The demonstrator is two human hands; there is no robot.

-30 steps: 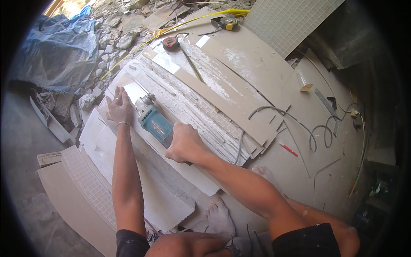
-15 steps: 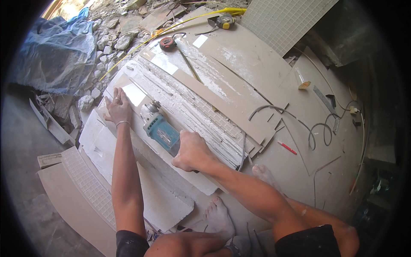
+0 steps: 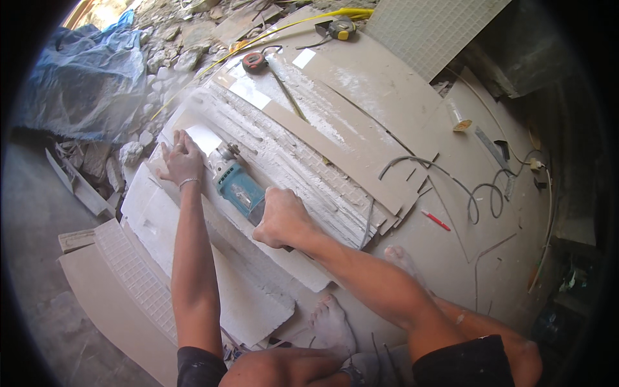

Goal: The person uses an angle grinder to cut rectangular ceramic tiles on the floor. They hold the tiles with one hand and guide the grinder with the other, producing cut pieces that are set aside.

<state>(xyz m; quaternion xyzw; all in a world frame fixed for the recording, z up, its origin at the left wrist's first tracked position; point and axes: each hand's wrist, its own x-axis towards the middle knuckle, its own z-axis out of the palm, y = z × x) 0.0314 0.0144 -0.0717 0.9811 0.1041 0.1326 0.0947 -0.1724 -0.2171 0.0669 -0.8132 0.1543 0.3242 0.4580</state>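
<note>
My right hand [image 3: 282, 218] is wrapped round the rear of a teal angle grinder [image 3: 240, 188]. The grinder's metal head points away from me and to the left, low over a dusty pale tile [image 3: 221, 211]. Its disc cannot be made out. Just left of the grinder head, my left hand [image 3: 182, 160] lies flat on the tile with fingers apart, holding nothing. A bright white patch [image 3: 204, 138] shows on the tile beyond the fingers. Under the tile is a thick white slab [image 3: 145, 203], dusted with powder.
Cut tile strips [image 3: 329, 158] lie to the right, with two tape measures [image 3: 255, 62] [image 3: 342, 28] beyond. A red pen [image 3: 436, 220] and a coiled grey cable [image 3: 477, 193] lie on the right. Rubble [image 3: 187, 59] and a blue tarp [image 3: 84, 84] fill the far left. My bare feet [image 3: 332, 326] are close by.
The grinder and my right hand have slid slightly away from me and to the left. Dust haze has thickened near the tile's far end. My left hand stays in place.
</note>
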